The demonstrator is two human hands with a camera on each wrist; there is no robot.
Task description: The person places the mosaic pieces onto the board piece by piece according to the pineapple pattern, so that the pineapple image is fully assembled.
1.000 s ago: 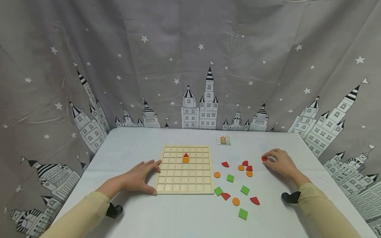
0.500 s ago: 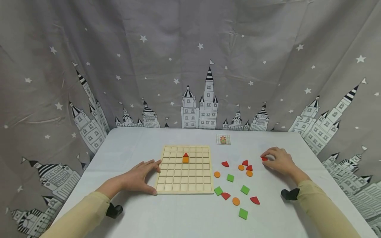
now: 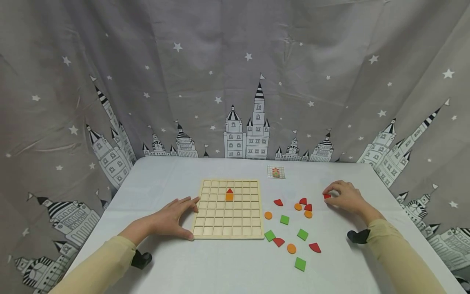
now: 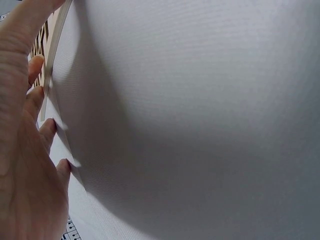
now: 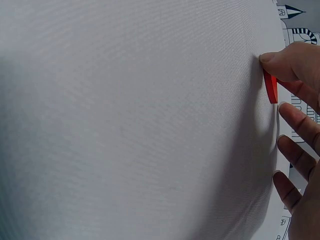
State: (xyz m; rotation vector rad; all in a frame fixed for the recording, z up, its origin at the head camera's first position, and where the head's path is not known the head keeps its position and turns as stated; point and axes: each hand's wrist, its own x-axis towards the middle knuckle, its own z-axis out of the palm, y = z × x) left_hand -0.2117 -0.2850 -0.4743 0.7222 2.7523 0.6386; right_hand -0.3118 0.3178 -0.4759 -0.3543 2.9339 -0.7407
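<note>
The wooden grid board [image 3: 228, 224] lies on the white table, with a red triangle tile [image 3: 229, 190] directly above an orange square tile [image 3: 229, 197] in its upper cells. At the board's left side rests my left hand [image 3: 170, 219], thumb and fingertips spread along the edge; the left wrist view shows the fingers [image 4: 34, 100] loosely extended beside the board's rim. Far to the right, my right hand [image 3: 346, 199] pinches a red tile [image 5: 271, 87] between thumb and forefinger, close over the cloth. Its full outline is partly covered by the fingers.
Between board and right hand lie scattered tiles: red quarter-round ones [image 3: 314, 247], orange discs [image 3: 291, 248] and green squares [image 3: 300, 263]. A small picture card [image 3: 276, 172] with a grid pattern sits behind them. A grey castle-print curtain [image 3: 235, 81] hangs beyond the table.
My right hand has shifted very slightly while the red tile turns a little in its fingers. My left hand stays at the board's edge, and the loose tiles keep their places.
</note>
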